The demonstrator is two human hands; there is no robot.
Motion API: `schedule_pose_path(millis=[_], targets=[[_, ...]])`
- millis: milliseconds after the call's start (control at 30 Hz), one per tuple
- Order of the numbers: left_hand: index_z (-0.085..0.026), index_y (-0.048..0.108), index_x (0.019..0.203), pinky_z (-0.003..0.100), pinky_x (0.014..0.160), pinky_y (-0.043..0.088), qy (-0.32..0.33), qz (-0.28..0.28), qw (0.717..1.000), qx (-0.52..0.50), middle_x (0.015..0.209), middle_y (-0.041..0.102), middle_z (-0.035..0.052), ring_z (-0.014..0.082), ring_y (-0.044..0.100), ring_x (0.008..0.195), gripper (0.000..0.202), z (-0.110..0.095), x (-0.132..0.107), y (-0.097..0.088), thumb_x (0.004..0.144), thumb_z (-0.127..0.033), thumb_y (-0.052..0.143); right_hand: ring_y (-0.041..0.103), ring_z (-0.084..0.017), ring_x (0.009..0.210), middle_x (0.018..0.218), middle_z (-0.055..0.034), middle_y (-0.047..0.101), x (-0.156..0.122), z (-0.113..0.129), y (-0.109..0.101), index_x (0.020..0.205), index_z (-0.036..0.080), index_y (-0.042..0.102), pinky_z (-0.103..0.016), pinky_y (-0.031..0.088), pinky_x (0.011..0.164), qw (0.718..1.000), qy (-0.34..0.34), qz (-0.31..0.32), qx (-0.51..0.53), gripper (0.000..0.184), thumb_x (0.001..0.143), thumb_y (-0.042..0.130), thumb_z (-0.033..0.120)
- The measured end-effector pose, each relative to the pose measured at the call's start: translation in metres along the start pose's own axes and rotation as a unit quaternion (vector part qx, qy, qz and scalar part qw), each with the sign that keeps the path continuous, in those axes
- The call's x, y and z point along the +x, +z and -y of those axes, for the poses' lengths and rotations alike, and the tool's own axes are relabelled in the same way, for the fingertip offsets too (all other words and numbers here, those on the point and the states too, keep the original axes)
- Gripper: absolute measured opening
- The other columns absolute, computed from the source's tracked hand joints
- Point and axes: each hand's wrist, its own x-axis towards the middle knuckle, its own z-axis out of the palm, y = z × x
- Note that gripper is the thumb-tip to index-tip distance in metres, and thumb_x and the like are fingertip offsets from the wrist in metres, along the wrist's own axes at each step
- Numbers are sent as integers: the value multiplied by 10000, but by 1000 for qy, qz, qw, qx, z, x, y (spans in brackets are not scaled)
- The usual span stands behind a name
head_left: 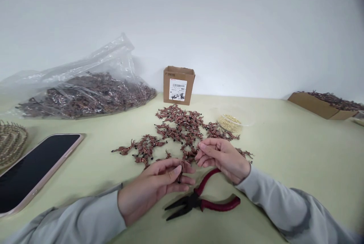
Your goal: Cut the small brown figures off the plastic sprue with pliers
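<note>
At the near middle of a pale green table (284, 145), both hands work close together, not touching. Left hand (156, 182): thumb and fingers closed on one small brown figure (180, 177), dark legs poking down below the thumb; the other fingers loosely spread, slightly bent. Right hand (226, 158): just beyond and to the right, fingers curled, thumb tip up by the index; can't tell if the pinch is fully closed or has something tiny in it. Grey sleeves (88, 213) on both arms.

Pliers (194, 200) lie below the hands, red handles to the right, black nose pointing left, jaws apart; one handle runs partly behind the right hand. Loose pile (186, 126) of like figures spreads just past the hands. Gold bits (229, 123) sit in clear plastic by the pile's right side. Small carton (178, 88) with a white label stands behind the pile, near the wall (227, 27).

Left side: phone (40, 170), dark screen, pink edge; round spiky item (13, 141), cut off by the frame; big clear bag (113, 60) full of brown pieces. Far right: cardboard tray (309, 105) heaped with more.
</note>
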Motion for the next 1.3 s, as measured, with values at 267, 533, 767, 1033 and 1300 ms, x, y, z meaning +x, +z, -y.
schedule_pose_path(millis=[267,533,767,1033,1300], targets=[[-108,581,912,391,866,407,0,0,1000,5,1054,547,115,229,555,922,151,-1,1,0,802,-169,496,528,-56,397,479,8,605,-3,-13,1,635,106,595,-149,413,402,995,-60,-3,-78,150,615,694,217],[-104,582,913,398,855,411,-3,-7,1000,-4,1067,571,132,236,567,911,156,0,1,1,806,-163,485,559,-84,466,593,-2,620,-5,-15,3,680,146,519,-186,414,419,990,-107,-18,-93,179,709,603,302],[-90,574,951,398,873,401,-10,-26,999,-36,1060,583,154,239,573,916,218,2,3,-2,830,-220,447,476,-60,406,493,26,554,-3,-18,3,640,136,604,-180,393,403,982,-113,-47,-144,182,635,663,308],[-104,575,956,408,861,405,-22,-26,998,-44,1026,603,143,234,589,888,208,0,1,1,823,-215,460,486,-91,480,539,2,552,-5,-15,4,703,159,640,-214,416,473,960,-146,-48,-235,160,712,588,310],[-93,581,923,406,882,395,-10,-24,998,-61,962,615,133,232,588,892,228,2,2,-1,841,-239,425,525,-113,546,664,-22,569,-4,-15,2,723,173,648,-243,436,522,938,-191,-24,-288,133,729,566,277]])
